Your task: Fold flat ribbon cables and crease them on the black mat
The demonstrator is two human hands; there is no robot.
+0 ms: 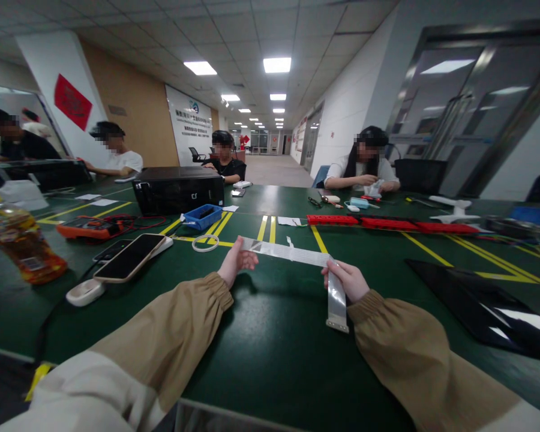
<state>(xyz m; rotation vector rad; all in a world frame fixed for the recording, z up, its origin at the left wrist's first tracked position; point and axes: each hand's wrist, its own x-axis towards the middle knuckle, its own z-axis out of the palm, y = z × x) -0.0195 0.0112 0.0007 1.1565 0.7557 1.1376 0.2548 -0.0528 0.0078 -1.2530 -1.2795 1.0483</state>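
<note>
A flat ribbon cable [292, 252], whitish and shiny, is stretched between my two hands above the green table. My left hand [237, 261] pinches its left end between thumb and fingers. Further along, my right hand [347, 279] grips the cable near its right side, where it bends and hangs down to a connector end at the bottom. A small white tab stands up from the middle of the strip. Beyond my left hand lies a white ring [205, 242], like a roll of tape.
On the left are a phone [130, 257], a white earbud-like case [85, 292], an orange multimeter [90, 227] and a drink bottle [24, 246]. A blue tray [201, 217] sits by a black box [179, 191]. Red strips [389, 224] and a black panel [486, 306] lie right. Several people sit beyond.
</note>
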